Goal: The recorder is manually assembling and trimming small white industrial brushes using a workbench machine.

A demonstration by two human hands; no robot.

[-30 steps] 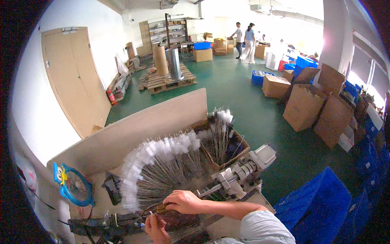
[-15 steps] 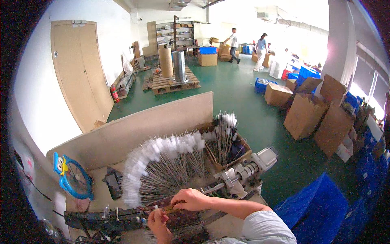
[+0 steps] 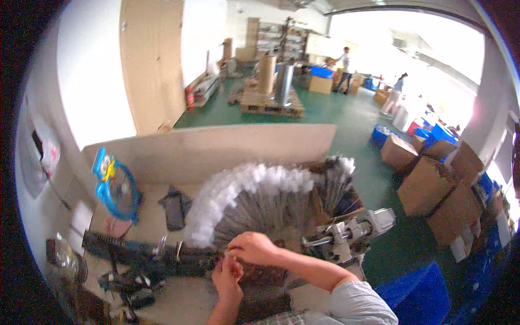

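Note:
My left hand (image 3: 227,275) comes up from the lower edge with its fingers closed in a pinch. Just above it and to the right is my right hand (image 3: 253,249), bent at the wrist, its fingers also closed. The fingertips of both hands meet at a small pale piece, too small and blurred to name. Behind them a wide fan of thin wire stems with white tufted tips (image 3: 254,179) spreads over the table. A second bunch of white-tipped stems (image 3: 340,176) stands in a box at its right. A dark metal fixture (image 3: 184,257) lies left of my hands.
A silvery motor-like machine (image 3: 352,233) sits at the table's right edge. On the left are a blue round toy-like frame (image 3: 116,189) and a dark phone-like slab (image 3: 174,211). A board (image 3: 216,149) stands along the back; cartons (image 3: 428,187) stand on the right, and two people are far off.
The whole view has swung left and tilted, so the room appears shifted right. My hands have drawn closer together, fingertips meeting. The far people have moved little.

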